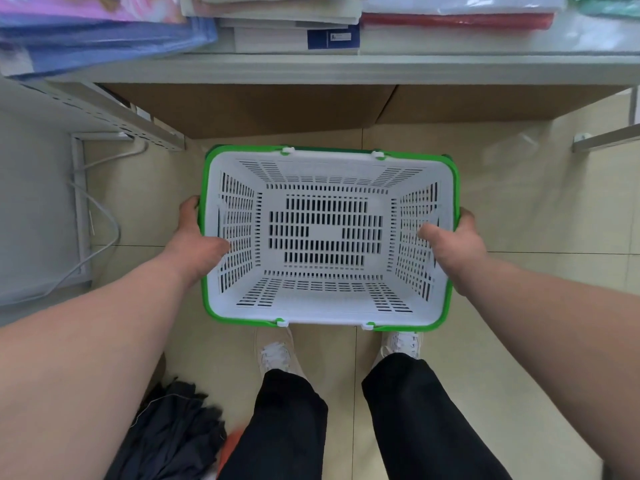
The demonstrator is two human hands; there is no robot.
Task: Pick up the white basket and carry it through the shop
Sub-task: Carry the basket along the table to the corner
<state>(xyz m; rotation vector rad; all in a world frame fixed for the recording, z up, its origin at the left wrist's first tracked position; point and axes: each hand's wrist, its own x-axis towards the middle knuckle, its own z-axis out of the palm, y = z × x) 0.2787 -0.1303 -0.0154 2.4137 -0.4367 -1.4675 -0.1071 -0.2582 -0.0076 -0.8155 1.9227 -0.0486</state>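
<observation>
The white basket (329, 168) with a green rim and slotted walls is held level in front of me, above the tiled floor, with nothing inside. My left hand (199, 242) grips its left short side, thumb inside the wall and fingers outside the rim. On the opposite short side my right hand (457, 247) holds it the same way. Both green handles lie folded down along the long sides.
A shelf edge (346, 69) with stacked paper and folders runs across just beyond the basket, with brown cardboard boxes (263, 109) under it. A metal rack and cables (97, 216) stand at left. A dark folded umbrella (173, 431) lies by my left foot.
</observation>
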